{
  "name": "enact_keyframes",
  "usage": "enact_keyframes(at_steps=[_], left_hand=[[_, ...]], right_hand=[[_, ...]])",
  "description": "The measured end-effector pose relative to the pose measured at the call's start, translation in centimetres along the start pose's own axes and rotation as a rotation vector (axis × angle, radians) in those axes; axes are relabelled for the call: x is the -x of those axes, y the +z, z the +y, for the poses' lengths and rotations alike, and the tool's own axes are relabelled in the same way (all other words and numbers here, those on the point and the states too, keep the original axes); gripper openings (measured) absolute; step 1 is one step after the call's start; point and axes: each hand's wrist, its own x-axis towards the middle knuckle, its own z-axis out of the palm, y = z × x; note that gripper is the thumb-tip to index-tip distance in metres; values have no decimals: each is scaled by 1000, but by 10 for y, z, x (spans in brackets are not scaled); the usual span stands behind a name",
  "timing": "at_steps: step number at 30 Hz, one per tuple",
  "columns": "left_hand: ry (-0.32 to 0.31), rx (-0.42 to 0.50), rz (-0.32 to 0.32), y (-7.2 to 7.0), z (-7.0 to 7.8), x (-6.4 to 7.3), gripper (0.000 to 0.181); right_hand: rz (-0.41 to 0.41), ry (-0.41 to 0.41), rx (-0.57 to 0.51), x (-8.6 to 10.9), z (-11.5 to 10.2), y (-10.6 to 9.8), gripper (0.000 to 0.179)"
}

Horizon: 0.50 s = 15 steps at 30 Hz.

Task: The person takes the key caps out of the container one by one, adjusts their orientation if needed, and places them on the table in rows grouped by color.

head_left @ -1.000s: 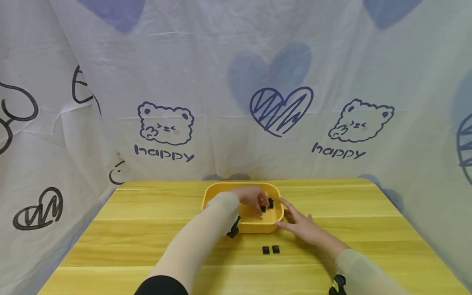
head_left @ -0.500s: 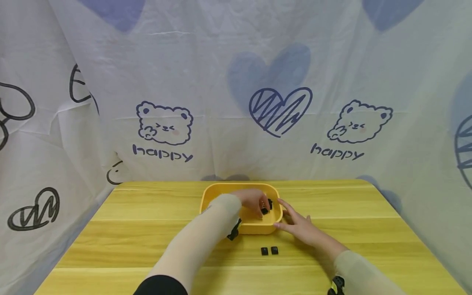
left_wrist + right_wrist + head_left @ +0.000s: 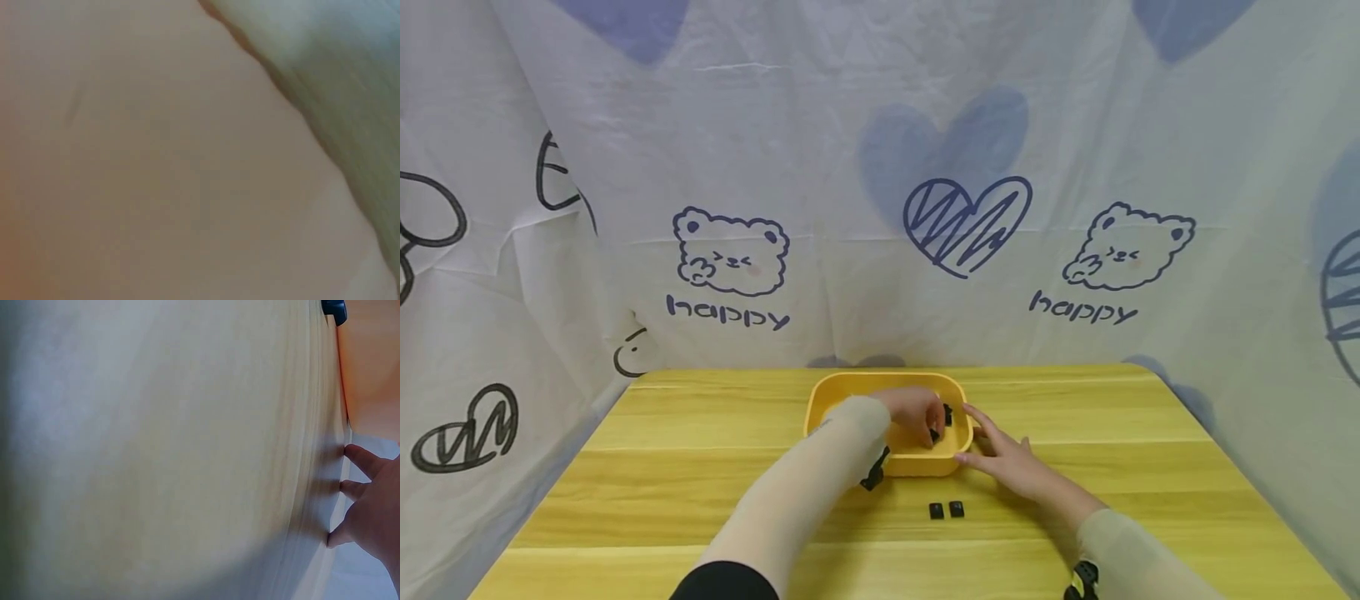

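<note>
My left hand point(image 3: 917, 410) reaches down inside the yellow tray point(image 3: 850, 379), fingers curled, pinching a small black keycap point(image 3: 934, 435) at the fingertips. More black keycaps point(image 3: 947, 413) lie near the tray's right wall, partly hidden by this hand. My right hand point(image 3: 1011, 458) is at the tray's right end, thumb and forefinger spread and touching its rim. In the right wrist view, other fingers point(image 3: 356, 489) of that hand reach down to the table beside the tray's orange-looking wall point(image 3: 374, 369). The left wrist view holds only blurred skin and a pale sleeve point(image 3: 350, 94).
Two black keycaps, the left one point(image 3: 936, 511) and the right one point(image 3: 957, 508), sit side by side on the wood-grain table point(image 3: 700, 500) in front of the tray. A white printed cloth point(image 3: 850, 292) hangs behind the table.
My left fingers have closed on a keycap in the tray and moved slightly nearer. My right hand keeps its place at the tray's rim. The head view has shifted slightly.
</note>
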Motion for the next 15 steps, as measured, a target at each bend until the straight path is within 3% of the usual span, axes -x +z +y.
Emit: enact_keyframes(at_steps=[9, 15], left_hand=[[42, 20, 45, -14, -2, 15, 19], [27, 19, 60, -23, 4, 29, 20]], right_hand=[[0, -8, -3, -1, 0, 2, 77], [-6, 9, -6, -1, 1, 1, 78]])
